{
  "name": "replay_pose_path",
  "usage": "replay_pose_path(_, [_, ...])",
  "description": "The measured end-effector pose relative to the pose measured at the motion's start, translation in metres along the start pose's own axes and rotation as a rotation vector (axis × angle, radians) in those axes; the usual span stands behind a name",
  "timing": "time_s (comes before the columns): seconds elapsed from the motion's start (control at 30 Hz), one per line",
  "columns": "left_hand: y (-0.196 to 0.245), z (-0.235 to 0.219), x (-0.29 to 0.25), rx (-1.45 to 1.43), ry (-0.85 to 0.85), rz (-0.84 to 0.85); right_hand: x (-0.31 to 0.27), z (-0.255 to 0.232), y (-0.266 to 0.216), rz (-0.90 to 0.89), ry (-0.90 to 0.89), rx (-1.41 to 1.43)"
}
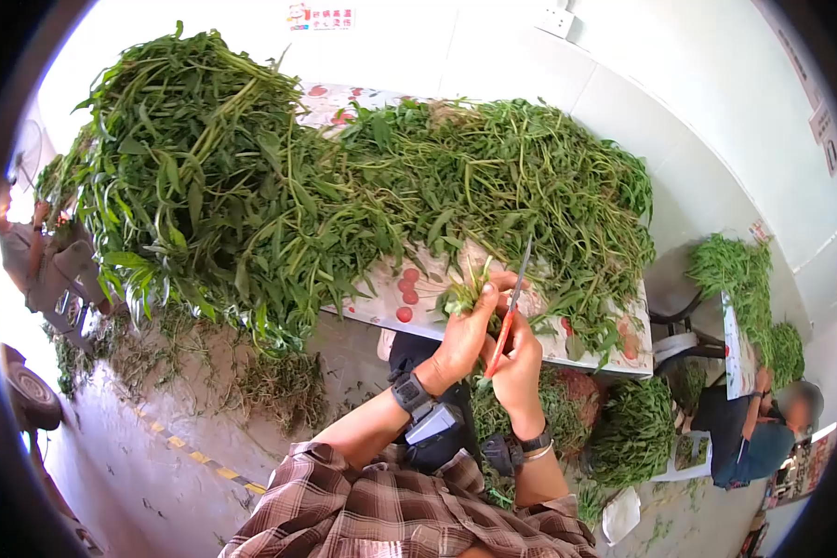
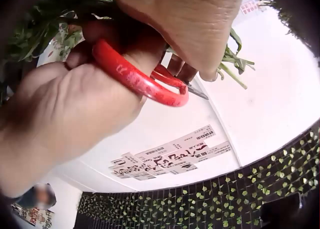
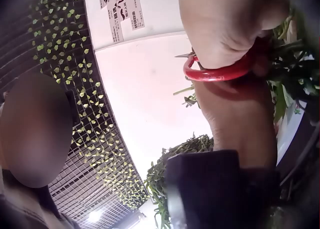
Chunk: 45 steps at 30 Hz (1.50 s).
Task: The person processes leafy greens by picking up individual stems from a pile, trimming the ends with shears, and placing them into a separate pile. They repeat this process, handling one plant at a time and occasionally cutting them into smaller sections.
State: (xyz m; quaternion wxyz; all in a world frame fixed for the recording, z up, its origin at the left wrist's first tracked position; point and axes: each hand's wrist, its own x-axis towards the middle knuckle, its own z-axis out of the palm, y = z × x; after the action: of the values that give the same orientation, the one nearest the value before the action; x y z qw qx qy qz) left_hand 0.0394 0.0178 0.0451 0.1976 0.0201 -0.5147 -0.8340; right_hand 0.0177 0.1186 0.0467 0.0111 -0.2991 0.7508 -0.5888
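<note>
Near the table's front edge, my left hand point(image 1: 465, 342) pinches a small bunch of leafy green stems point(image 1: 459, 298), thumb uppermost. Close against it on the right, my right hand point(image 1: 521, 365) grips a pair of scissors point(image 1: 500, 342) with red handles, fingers curled round the loops. The narrow blades point up and away, toward the greens heaped on the table. In the left wrist view a red handle loop point(image 2: 140, 81) shows large, and cut stem ends point(image 2: 235, 76) stick out beyond the fingers. The right wrist view shows the handle point(image 3: 215, 74) and a short blade tip.
A big heap of leafy stems point(image 1: 186, 167) covers the left of the table point(image 1: 372, 302); another pile point(image 1: 530, 177) spreads right. Trimmings point(image 1: 279, 386) litter the floor, and bundled greens point(image 1: 632, 428) stand below the table. Another person point(image 1: 753, 437) sits at the right; one more is at far left.
</note>
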Motion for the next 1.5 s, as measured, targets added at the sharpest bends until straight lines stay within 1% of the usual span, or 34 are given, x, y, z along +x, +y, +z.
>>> replay_pose_path(0.03, [0.002, 0.001, -0.003, -0.041, -0.013, -0.062, 0.002, 0.0, 0.0, -0.048, 0.008, -0.035])
replay_pose_path(0.07, [-0.001, -0.001, -0.001, 0.014, -0.052, -0.071, 0.004, 0.0, 0.0, -0.095, 0.019, -0.07])
replay_pose_path(0.17, [0.014, 0.004, -0.009, -0.019, -0.044, -0.103, 0.004, 0.003, 0.004, -0.084, -0.007, 0.012])
replay_pose_path(0.2, [0.013, 0.002, -0.01, -0.064, -0.059, -0.119, 0.003, 0.0, -0.004, -0.037, -0.023, 0.0])
replay_pose_path(0.23, [0.01, 0.0, -0.011, -0.062, -0.054, -0.112, 0.004, -0.002, -0.005, -0.042, -0.028, 0.004])
replay_pose_path(0.3, [0.001, -0.007, -0.014, 0.073, -0.15, -0.03, 0.004, -0.005, -0.006, -0.135, 0.01, -0.132])
replay_pose_path(0.33, [-0.002, -0.011, -0.014, 0.195, -0.181, -0.038, 0.005, -0.005, -0.009, -0.085, 0.024, 0.036])
replay_pose_path(0.37, [-0.006, -0.015, -0.015, 0.317, -0.212, -0.047, 0.007, -0.01, -0.005, -0.177, 0.059, -0.078])
replay_pose_path(0.43, [0.001, -0.009, -0.018, 0.298, -0.214, 0.075, 0.009, -0.012, -0.007, -0.151, 0.108, -0.016])
replay_pose_path(0.47, [0.006, -0.008, -0.017, 0.298, -0.215, 0.076, 0.01, -0.014, -0.011, -0.152, 0.109, -0.016])
replay_pose_path(0.53, [0.018, -0.01, -0.012, 0.302, -0.359, 0.043, 0.009, -0.02, -0.025, 0.16, 0.074, 0.427])
replay_pose_path(0.57, [0.018, -0.01, -0.011, 0.303, -0.361, 0.043, 0.011, -0.021, -0.03, 0.159, 0.076, 0.428])
replay_pose_path(0.63, [0.015, -0.01, -0.009, 0.478, -0.42, 0.216, 0.018, -0.021, -0.039, -0.02, 0.229, 0.475])
replay_pose_path(0.67, [0.014, -0.008, -0.01, 0.488, -0.398, 0.258, 0.018, -0.023, -0.04, -0.004, 0.244, 0.524])
replay_pose_path(0.7, [0.02, -0.007, -0.01, 0.49, -0.402, 0.256, 0.019, -0.026, -0.042, -0.003, 0.249, 0.526])
replay_pose_path(0.77, [0.032, -0.005, -0.01, 0.488, -0.442, 0.123, 0.019, -0.03, -0.047, 0.051, 0.19, 0.578])
replay_pose_path(0.8, [0.035, -0.001, -0.01, 0.509, -0.384, 0.236, 0.018, -0.031, -0.049, 0.101, 0.206, 0.567])
replay_pose_path(0.83, [0.04, 0.0, -0.01, 0.511, -0.387, 0.234, 0.019, -0.032, -0.05, 0.101, 0.21, 0.569])
replay_pose_path(0.9, [0.052, -0.003, -0.008, 0.683, -0.385, 0.089, 0.019, -0.033, -0.05, 0.061, 0.181, 0.626])
replay_pose_path(0.93, [0.048, -0.007, -0.004, 0.745, -0.315, 0.269, 0.018, -0.033, -0.05, 0.011, 0.206, 0.611])
replay_pose_path(0.97, [0.051, -0.011, -0.004, 0.751, -0.32, 0.268, 0.019, -0.034, -0.049, 0.011, 0.211, 0.616])
replay_pose_path(1.03, [0.094, -0.016, -0.003, 0.984, -0.211, 0.349, 0.021, -0.038, -0.045, -0.023, 0.248, 0.602])
replay_pose_path(1.1, [0.139, -0.021, -0.001, 1.103, -0.075, 0.395, 0.02, -0.044, -0.041, -0.028, 0.252, 0.581])
replay_pose_path(1.17, [0.189, -0.025, -0.001, 1.278, 0.054, 0.341, 0.018, -0.047, -0.039, -0.003, 0.236, 0.579])
replay_pose_path(1.23, [0.217, -0.05, 0.011, 1.541, 0.21, 0.667, 0.016, -0.048, -0.037, 0.015, 0.233, 0.585])
replay_pose_path(1.3, [0.249, -0.054, 0.019, 1.503, 0.379, 0.592, 0.013, -0.049, -0.035, 0.034, 0.223, 0.592])
replay_pose_path(1.37, [0.259, -0.083, 0.04, 1.778, 0.533, 0.74, 0.011, -0.049, -0.032, 0.075, 0.203, 0.586])
replay_pose_path(1.4, [0.261, -0.099, 0.051, 1.781, 0.531, 0.74, 0.01, -0.048, -0.031, 0.077, 0.204, 0.589])
replay_pose_path(1.47, [0.254, -0.132, 0.07, 2.044, 0.619, 0.375, 0.009, -0.047, -0.031, 0.106, 0.163, 0.597])
replay_pose_path(1.5, [0.243, -0.15, 0.075, 2.045, 0.614, 0.379, 0.008, -0.047, -0.029, 0.105, 0.168, 0.598])
